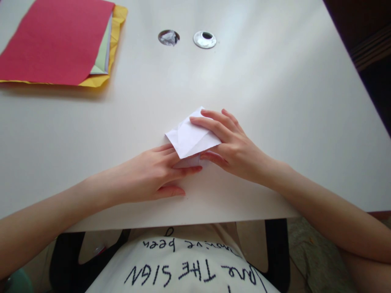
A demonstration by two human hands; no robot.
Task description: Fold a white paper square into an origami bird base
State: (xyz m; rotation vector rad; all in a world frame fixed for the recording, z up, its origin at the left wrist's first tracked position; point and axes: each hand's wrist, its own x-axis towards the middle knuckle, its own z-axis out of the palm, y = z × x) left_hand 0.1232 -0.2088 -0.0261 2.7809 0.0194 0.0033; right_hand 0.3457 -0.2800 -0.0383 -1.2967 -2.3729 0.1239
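My right hand (232, 146) pinches the small white paper (191, 136), already folded several times; my left hand (152, 173) lies flat, grip open, fingertips pressing its near edge onto the white desk (275, 101).

White shirt (195, 253), black handwritten lettering (149, 275)

— What's the folded sheet (192, 137)?
— Thin white paper, matt, sharply creased.
— And the desk (275, 101)?
— Smooth, pale, faintly glossy, with one shiny metal grommet (204, 39). The coloured sheets (58, 40) look matt.
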